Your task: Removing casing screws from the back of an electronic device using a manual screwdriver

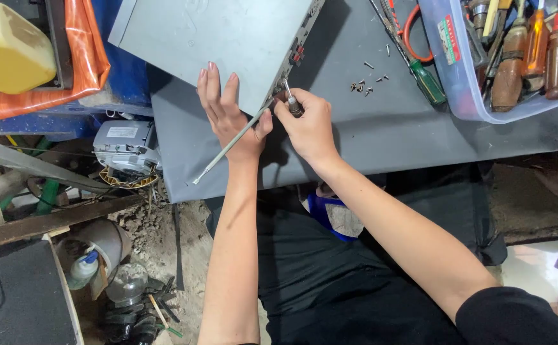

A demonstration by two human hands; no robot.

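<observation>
Head view shows the left hand lying flat, fingers spread, on the corner of a grey metal box that rests on a dark table. The right hand is closed around a screwdriver whose tip seems to meet the box's edge, while a thin metal rod slants beneath the left thumb. Loose screws and a tub of tools sit nearby.

A clear plastic bin of wooden-handled tools sits at the table's far right, a green-handled screwdriver and loose screws lie near it, and a yellow container rests on orange sheeting at left.
</observation>
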